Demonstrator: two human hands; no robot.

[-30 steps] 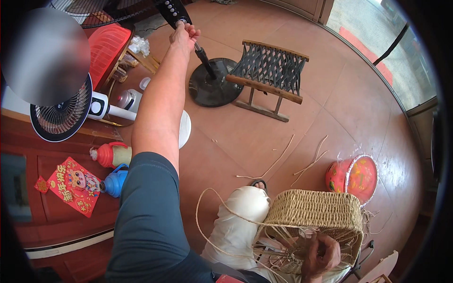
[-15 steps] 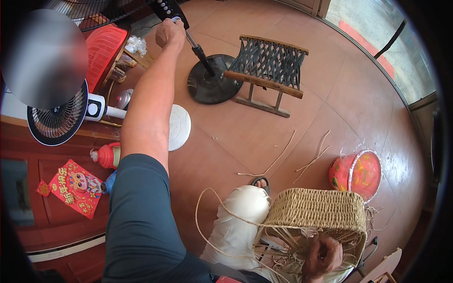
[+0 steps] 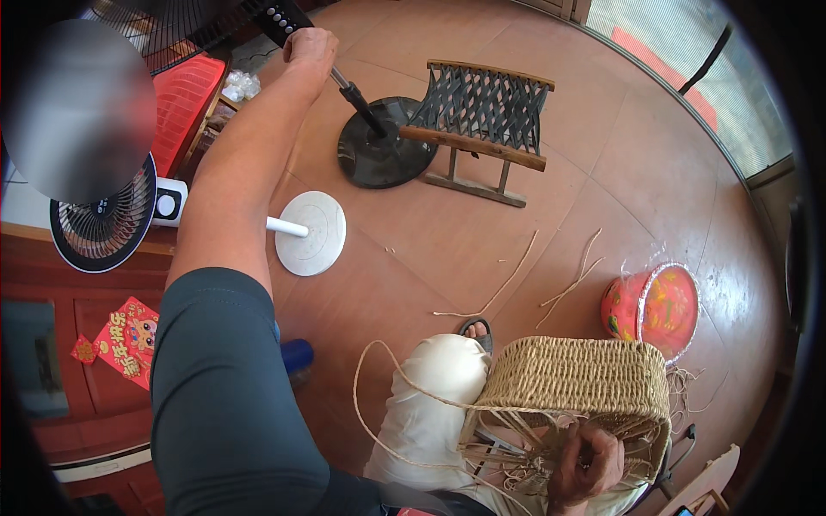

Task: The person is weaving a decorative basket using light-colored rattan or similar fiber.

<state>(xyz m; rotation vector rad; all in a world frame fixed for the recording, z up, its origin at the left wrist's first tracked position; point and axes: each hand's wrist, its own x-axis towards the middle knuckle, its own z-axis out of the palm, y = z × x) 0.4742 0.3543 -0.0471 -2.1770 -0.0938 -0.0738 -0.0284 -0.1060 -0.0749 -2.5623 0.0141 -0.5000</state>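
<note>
At the far end of my outstretched left arm, my left hand (image 3: 311, 48) is closed on the black standing fan (image 3: 284, 21), just below its button panel. The fan's pole runs down to a round black base (image 3: 387, 144) on the floor. A woven straw basket (image 3: 575, 376) lies tilted at my lap, its opening toward me and loose strands inside. My right hand (image 3: 588, 460) is at that opening, its fingers curled and closed at the straw cord (image 3: 434, 399). The cord loops out left over my pale trouser knee; its exact hold is partly hidden.
A wooden folding stool (image 3: 486, 107) with dark webbing stands beside the fan base. Right of the basket is a red bucket (image 3: 626, 307). Straw strands (image 3: 508, 288) lie on the tiled floor. At left are a smaller fan (image 3: 101, 215) and a white round base (image 3: 323, 232).
My left arm has shifted left, and the fan's panel has moved left and down with more of its cage showing. The white base is more exposed. My right hand stays at the basket.
</note>
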